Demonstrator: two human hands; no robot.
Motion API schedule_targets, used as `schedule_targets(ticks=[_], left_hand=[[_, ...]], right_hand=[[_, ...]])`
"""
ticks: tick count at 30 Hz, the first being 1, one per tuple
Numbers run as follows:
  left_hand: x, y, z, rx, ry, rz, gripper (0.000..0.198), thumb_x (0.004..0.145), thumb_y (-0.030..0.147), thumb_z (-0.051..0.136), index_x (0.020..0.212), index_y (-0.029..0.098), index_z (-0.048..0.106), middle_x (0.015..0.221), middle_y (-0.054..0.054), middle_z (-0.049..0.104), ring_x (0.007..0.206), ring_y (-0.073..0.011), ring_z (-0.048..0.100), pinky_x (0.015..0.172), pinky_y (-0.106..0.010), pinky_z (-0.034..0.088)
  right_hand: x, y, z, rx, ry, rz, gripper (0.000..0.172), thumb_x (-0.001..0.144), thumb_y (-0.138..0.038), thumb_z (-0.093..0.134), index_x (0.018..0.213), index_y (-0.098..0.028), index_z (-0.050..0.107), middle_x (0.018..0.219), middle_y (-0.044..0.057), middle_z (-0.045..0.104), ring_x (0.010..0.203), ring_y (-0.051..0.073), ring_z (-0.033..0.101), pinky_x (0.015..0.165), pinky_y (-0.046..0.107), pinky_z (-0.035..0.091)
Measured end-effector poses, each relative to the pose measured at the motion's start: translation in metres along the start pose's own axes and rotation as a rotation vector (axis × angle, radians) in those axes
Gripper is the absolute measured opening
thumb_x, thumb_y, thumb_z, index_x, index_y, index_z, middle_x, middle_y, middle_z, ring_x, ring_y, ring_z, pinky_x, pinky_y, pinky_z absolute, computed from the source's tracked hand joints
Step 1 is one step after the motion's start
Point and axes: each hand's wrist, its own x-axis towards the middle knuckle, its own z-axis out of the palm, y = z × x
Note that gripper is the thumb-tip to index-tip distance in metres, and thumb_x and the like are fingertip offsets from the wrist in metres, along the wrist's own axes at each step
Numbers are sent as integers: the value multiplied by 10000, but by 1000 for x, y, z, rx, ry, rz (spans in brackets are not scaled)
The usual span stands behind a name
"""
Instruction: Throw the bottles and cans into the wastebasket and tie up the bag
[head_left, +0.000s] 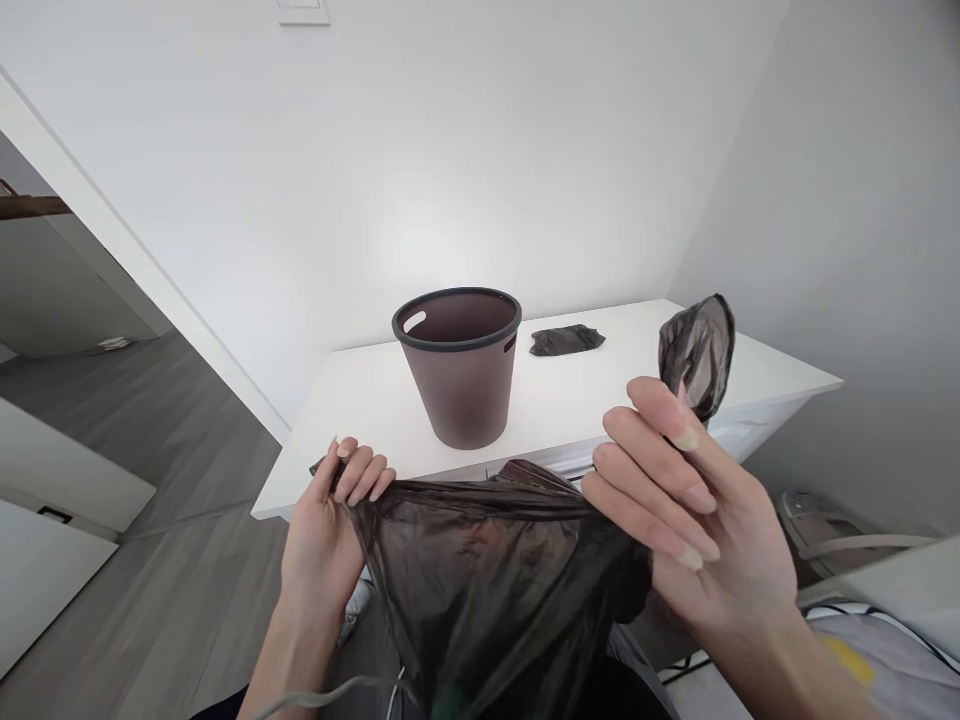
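Observation:
A thin black garbage bag hangs stretched between my two hands, its top edge pulled nearly straight. My left hand pinches one upper corner, with a bit of plastic poking out past the fingers. The fingers of my right hand are curled around the other end, and a loop of the bag sticks up above the thumb and index finger. Beyond the bag, a brown trash can with a dark rim and handle slots stands upright on the white tabletop. No bag shows over its rim.
A folded black bag lies on the tabletop to the right of the can. Behind rises a white wall with a switch. A doorway with grey floor is on the left. At the lower right stands a clear chair-like object.

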Motion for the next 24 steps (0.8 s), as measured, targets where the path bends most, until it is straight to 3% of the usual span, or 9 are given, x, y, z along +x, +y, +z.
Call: schedule_targets(ticks=[5, 10, 12, 14, 17, 20, 24], left_hand=[[1, -23, -7, -67, 34, -45, 249, 1053, 245, 532, 814, 181, 564, 693, 26, 479, 657, -119, 574, 703, -252, 583], [8, -35, -34, -54, 40, -94, 160, 1017, 305, 622, 904, 193, 607, 797, -8, 575, 904, -185, 682, 952, -364, 606], [7, -33, -39, -110, 1, -114, 140, 1037, 267, 589, 918, 193, 597, 750, 18, 539, 786, -145, 661, 901, -337, 613], [3, -26, -38, -191, -60, -120, 157, 1067, 194, 510, 930, 187, 587, 677, 61, 468, 565, -70, 544, 751, -246, 600], [-4, -14, -24, -185, -149, -124, 238, 1091, 192, 448, 892, 180, 578, 604, 91, 360, 403, -32, 308, 480, -140, 441], [-11, -6, -5, 41, -190, -128, 280, 1059, 343, 554, 825, 191, 582, 584, 82, 303, 433, -61, 243, 409, -152, 325], [-18, -3, 13, 450, -262, -91, 410, 1018, 494, 592, 739, 194, 576, 598, 60, 285, 508, -92, 238, 477, -203, 314]], right_hand=[[3, 2, 14, -85, 27, 8, 333, 967, -521, 666, 778, -304, 497, 525, -86, 244, 360, 109, 155, 345, 259, 350], [6, 2, 22, -86, 34, 23, 325, 978, -500, 660, 779, -298, 500, 533, -89, 202, 366, 98, 112, 315, 231, 277], [6, 3, 21, -70, 22, 43, 328, 981, -505, 654, 780, -295, 502, 534, -88, 214, 369, 99, 131, 312, 222, 279], [8, 6, 19, -48, -6, 84, 336, 980, -510, 653, 778, -286, 505, 541, -84, 244, 384, 102, 169, 317, 213, 299], [12, 13, 13, -19, -75, 204, 336, 977, -505, 664, 788, -263, 529, 572, -79, 290, 425, 94, 211, 328, 194, 312], [16, 23, 5, -53, -114, 350, 342, 969, -530, 673, 832, -236, 565, 618, -80, 303, 464, 77, 203, 346, 175, 278], [21, 41, -4, -189, -96, 447, 379, 967, -573, 663, 881, -208, 608, 682, -67, 297, 549, 81, 187, 420, 180, 218]])
